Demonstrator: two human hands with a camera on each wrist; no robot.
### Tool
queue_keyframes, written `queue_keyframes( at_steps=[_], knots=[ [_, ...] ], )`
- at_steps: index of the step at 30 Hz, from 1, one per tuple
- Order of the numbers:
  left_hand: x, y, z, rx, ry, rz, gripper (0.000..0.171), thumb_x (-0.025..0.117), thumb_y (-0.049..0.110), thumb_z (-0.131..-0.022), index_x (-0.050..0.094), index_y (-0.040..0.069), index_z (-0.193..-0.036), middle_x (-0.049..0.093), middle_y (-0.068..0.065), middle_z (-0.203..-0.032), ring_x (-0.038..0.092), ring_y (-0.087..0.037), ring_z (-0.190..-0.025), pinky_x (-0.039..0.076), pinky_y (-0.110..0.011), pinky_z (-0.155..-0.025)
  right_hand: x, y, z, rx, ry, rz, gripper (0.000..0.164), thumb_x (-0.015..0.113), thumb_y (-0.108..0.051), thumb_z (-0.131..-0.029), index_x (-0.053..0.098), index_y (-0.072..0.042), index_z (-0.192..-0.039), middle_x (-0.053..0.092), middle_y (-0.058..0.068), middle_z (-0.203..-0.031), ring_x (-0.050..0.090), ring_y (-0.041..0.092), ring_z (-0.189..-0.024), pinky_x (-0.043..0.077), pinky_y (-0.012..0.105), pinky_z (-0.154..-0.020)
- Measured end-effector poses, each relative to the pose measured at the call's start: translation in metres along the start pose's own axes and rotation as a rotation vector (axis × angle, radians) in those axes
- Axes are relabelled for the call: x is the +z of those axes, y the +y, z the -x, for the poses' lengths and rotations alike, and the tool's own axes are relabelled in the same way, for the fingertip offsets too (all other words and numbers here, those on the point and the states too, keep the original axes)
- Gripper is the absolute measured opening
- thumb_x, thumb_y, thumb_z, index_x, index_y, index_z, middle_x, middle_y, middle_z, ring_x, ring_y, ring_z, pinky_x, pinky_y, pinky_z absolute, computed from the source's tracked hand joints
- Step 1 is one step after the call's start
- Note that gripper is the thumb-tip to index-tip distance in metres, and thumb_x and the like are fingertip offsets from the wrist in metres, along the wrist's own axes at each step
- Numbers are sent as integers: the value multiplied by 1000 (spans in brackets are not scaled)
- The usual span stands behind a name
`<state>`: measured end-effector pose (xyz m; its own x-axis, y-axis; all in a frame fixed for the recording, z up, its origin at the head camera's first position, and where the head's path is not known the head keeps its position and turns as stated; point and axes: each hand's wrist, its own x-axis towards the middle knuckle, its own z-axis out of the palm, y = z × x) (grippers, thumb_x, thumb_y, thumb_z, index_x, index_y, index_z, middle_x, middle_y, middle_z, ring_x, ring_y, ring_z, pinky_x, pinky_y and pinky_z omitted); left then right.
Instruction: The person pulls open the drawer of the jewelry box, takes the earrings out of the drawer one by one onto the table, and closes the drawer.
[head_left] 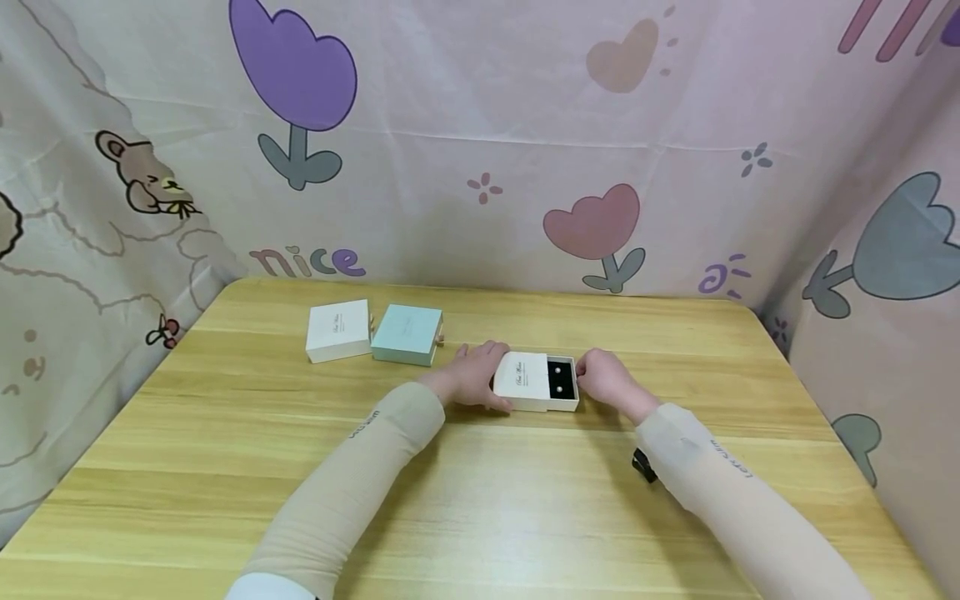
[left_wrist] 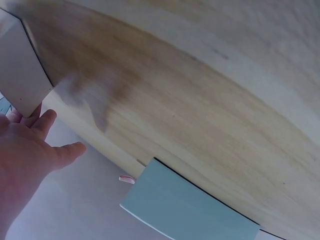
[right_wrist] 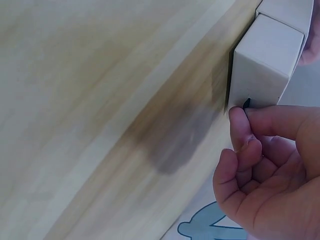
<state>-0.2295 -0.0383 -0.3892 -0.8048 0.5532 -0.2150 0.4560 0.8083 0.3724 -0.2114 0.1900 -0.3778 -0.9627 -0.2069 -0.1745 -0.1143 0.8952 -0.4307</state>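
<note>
Two hands share one white drawer-style gift box [head_left: 536, 379] near the middle of the tabletop [head_left: 510, 500] in the head view. At its nine o'clock end the left hand [head_left: 476, 377] grips the outer sleeve [head_left: 520, 379], thumb and fingers on opposite sides; at three o'clock the right hand [head_left: 606, 377] meets the inner tray [head_left: 566, 406], which juts partly out and shows two pearl stud earrings [head_left: 558, 371] on a black insert [head_left: 566, 381]. The step looks like sliding tray against sleeve, though whether inward or outward cannot be told; the next move probably calls for a steady sleeve and a straight, level slide. Toward half past nine sit a mint box [head_left: 408, 335] and, beyond it, a second white box [head_left: 337, 331]. The mint box leaves the left hand little room that way; a small black object [head_left: 642, 465] past four o'clock could be brushed by the right forearm [head_left: 697, 467].

From the left wrist, the gift box shows at ten o'clock, hiding some fingertips; the mint box, with its pink ribbon tab [left_wrist: 127, 179], lies toward five.

From the right wrist, thumb and forefinger pinch a dark pull tab [right_wrist: 247, 103] on the tray's end at two o'clock, the other fingers curled in.
</note>
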Motion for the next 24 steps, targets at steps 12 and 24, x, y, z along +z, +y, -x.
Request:
queue_keyframes(
  at_steps=[12, 24],
  knots=[
    [1, -1, 0, 7, -4, -5, 97, 74, 51, -73, 25, 9, -145, 37, -8, -145, 35, -24, -136, 12, -56, -115, -6, -1, 2, -39, 157, 128, 17, 55, -6, -85, 71, -2, -90, 71, 12, -88, 63, 23, -77, 53, 40, -70],
    [-1, 0, 2, -6, -10, -18, 96, 73, 51, -74, 24, 10, -145, 36, -7, -146, 33, -23, -137, 11, -55, -115, 14, -17, 2, -366, 305, 483, 11, 61, 2, -79, 71, -4, -77, 70, 8, -78, 54, 19, -68, 52, 30, -59]
  ],
)
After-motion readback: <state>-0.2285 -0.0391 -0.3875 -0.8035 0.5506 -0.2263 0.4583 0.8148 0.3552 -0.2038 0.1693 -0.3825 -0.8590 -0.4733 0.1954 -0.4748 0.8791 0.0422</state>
